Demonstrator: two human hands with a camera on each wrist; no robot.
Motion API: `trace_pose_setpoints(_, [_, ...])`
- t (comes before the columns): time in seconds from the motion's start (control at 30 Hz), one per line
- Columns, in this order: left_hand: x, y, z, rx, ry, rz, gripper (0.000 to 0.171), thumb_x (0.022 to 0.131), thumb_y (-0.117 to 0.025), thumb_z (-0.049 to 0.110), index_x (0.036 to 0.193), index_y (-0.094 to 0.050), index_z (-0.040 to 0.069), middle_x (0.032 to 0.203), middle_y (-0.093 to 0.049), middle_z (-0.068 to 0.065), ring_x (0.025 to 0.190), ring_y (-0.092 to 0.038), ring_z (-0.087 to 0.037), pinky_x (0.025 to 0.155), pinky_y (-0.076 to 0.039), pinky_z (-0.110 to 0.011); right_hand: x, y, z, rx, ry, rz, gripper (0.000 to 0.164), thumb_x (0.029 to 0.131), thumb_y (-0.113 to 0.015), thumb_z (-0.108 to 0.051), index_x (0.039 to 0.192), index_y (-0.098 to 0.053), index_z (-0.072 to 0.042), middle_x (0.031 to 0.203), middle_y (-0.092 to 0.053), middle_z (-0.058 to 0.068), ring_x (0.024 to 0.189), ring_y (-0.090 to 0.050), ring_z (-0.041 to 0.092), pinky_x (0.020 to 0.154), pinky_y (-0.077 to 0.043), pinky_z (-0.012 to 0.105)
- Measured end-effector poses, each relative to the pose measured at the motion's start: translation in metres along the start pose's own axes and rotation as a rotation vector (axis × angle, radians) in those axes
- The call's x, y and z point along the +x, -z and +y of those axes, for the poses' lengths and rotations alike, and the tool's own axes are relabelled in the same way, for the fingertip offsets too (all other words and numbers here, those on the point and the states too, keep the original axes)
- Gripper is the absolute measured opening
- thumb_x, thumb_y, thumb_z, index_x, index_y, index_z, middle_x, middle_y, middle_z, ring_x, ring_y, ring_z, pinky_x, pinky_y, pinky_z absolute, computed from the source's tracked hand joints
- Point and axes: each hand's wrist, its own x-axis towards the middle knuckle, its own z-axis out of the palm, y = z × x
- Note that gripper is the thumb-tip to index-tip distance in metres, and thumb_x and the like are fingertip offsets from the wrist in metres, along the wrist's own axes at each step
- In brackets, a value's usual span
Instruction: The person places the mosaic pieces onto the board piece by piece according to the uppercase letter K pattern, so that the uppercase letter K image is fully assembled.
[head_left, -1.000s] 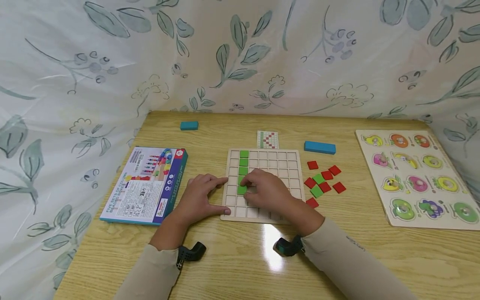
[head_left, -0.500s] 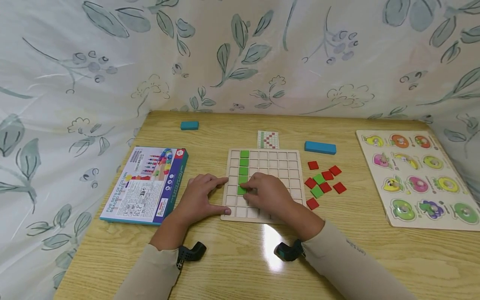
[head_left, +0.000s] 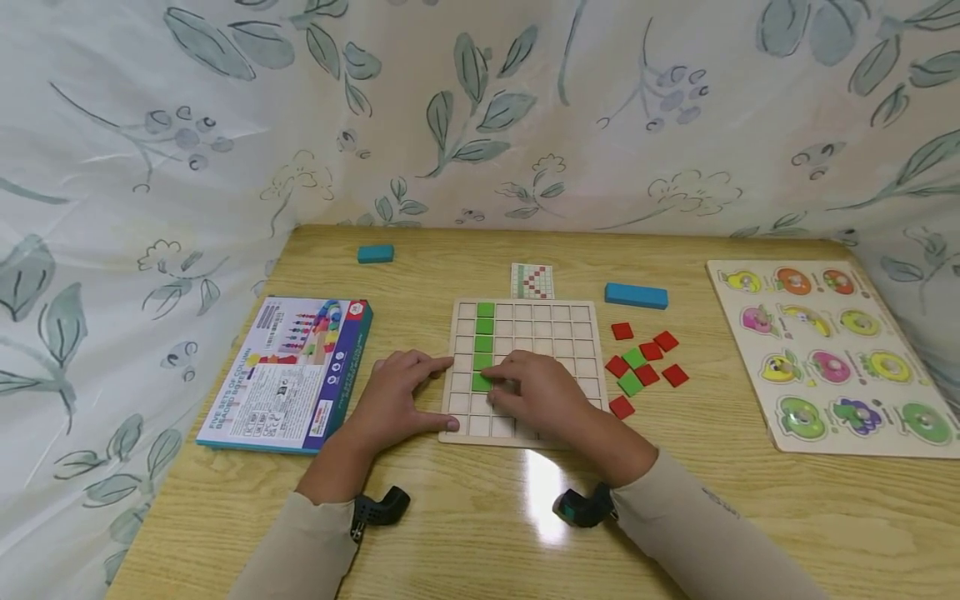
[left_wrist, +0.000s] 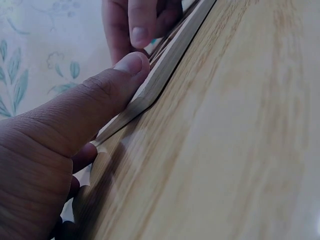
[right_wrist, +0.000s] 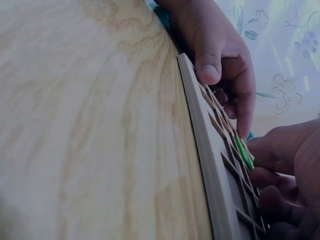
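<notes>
Here, gridded board point(head_left: 582, 333) holds five green tiles point(head_left: 483, 343); right hand point(head_left: 538, 387) touching lowest.

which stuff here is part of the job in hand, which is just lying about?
Likely the job:
grid board
placed green tiles
loose red tiles
loose green tiles
pattern card
left hand at board edge
right hand at the bottom placed tile

Likely just lying about:
small blue block
long blue block
bead-toy box
fruit puzzle board

Shows pale, matt wood in the grid board point(head_left: 581, 346) between left hand point(head_left: 401, 392) and right hand point(head_left: 543, 387), over a wood-grained tabletop point(head_left: 465, 542) with glossy sheen. Looks like smooth printed card in the bead-set box point(head_left: 281, 375) beside the left hand, matt cloth in both sleeves point(head_left: 300, 546).
</notes>
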Motion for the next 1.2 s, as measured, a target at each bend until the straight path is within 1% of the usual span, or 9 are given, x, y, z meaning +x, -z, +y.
trace_pose_setpoints(0.03, [0.000,0.000,0.000,0.000,-0.001,0.001,0.091,0.072,-0.096,0.057,0.150,-0.065,0.021,0.117,-0.065,0.003,0.110,-0.057,-0.022,0.096,-0.038,-0.047,-0.001,0.000,0.000,0.007,-0.004,0.000,0.032,0.097,-0.078,-0.022,0.127,-0.081,-0.014,0.109,-0.072,-0.004,0.091,-0.063,0.010,0.083,-0.052,0.034])
trace_pose_setpoints(0.13, [-0.001,0.000,0.000,-0.003,-0.006,0.006,0.092,0.072,-0.096,0.058,0.150,-0.065,0.022,0.117,-0.065,0.003,0.110,-0.057,-0.022,0.096,-0.038,-0.047,-0.003,0.002,0.001,0.030,-0.021,0.000,0.030,0.097,-0.078,-0.022,0.126,-0.081,-0.014,0.108,-0.072,-0.005,0.086,-0.060,0.010,0.079,-0.050,0.034])
trace_pose_setpoints(0.27, [-0.002,0.001,0.000,0.002,-0.010,0.015,0.091,0.072,-0.096,0.057,0.150,-0.066,0.021,0.116,-0.066,0.003,0.110,-0.057,-0.023,0.096,-0.038,-0.048,-0.008,0.004,0.002,0.048,-0.034,0.007,0.027,0.096,-0.079,-0.022,0.122,-0.082,-0.015,0.102,-0.070,-0.007,0.077,-0.054,0.009,0.073,-0.047,0.032])
trace_pose_setpoints(0.4, [-0.002,0.001,0.000,0.007,-0.002,0.013,0.091,0.071,-0.097,0.057,0.150,-0.066,0.021,0.116,-0.065,0.003,0.111,-0.057,-0.023,0.096,-0.038,-0.048,-0.016,0.008,0.002,0.071,-0.049,0.027,0.026,0.095,-0.080,-0.021,0.121,-0.082,-0.015,0.101,-0.071,-0.007,0.074,-0.054,0.007,0.072,-0.049,0.031])
trace_pose_setpoints(0.6, [-0.002,0.001,0.001,0.004,0.009,0.009,0.091,0.072,-0.096,0.058,0.149,-0.066,0.021,0.118,-0.066,0.002,0.112,-0.057,-0.023,0.097,-0.038,-0.049,-0.028,0.015,0.007,0.125,-0.081,0.059,0.026,0.094,-0.081,-0.017,0.120,-0.082,-0.015,0.105,-0.074,-0.005,0.075,-0.057,0.007,0.070,-0.051,0.030])
trace_pose_setpoints(0.77, [-0.002,0.001,0.000,-0.003,0.006,0.010,0.090,0.072,-0.096,0.058,0.149,-0.066,0.021,0.119,-0.066,0.001,0.112,-0.057,-0.023,0.096,-0.038,-0.050,-0.038,0.023,0.014,0.130,-0.096,0.095,0.026,0.093,-0.083,-0.014,0.119,-0.082,-0.014,0.106,-0.074,-0.004,0.071,-0.058,0.007,0.066,-0.050,0.029])
trace_pose_setpoints(0.97, [-0.002,0.001,0.000,-0.008,0.013,0.005,0.090,0.072,-0.096,0.058,0.150,-0.066,0.022,0.119,-0.066,0.002,0.112,-0.057,-0.023,0.097,-0.038,-0.050,-0.052,0.035,0.023,0.124,-0.151,0.115,0.026,0.094,-0.083,-0.013,0.120,-0.081,-0.013,0.107,-0.073,-0.003,0.070,-0.058,0.011,0.063,-0.049,0.029])
trace_pose_setpoints(1.07, [-0.002,0.001,0.000,-0.008,0.009,0.005,0.090,0.073,-0.095,0.058,0.150,-0.066,0.022,0.119,-0.066,0.002,0.113,-0.057,-0.023,0.098,-0.038,-0.050,-0.061,0.040,0.029,0.117,-0.190,0.125,0.026,0.095,-0.082,-0.015,0.121,-0.081,-0.013,0.104,-0.072,-0.004,0.070,-0.057,0.012,0.061,-0.048,0.029])
trace_pose_setpoints(1.2, [-0.002,0.001,0.000,-0.007,0.006,0.003,0.090,0.073,-0.095,0.058,0.150,-0.065,0.021,0.120,-0.066,0.001,0.114,-0.058,-0.024,0.098,-0.038,-0.050,-0.073,0.047,0.038,0.094,-0.228,0.154,0.026,0.095,-0.082,-0.016,0.121,-0.081,-0.013,0.092,-0.066,-0.005,0.067,-0.054,0.014,0.058,-0.045,0.029])
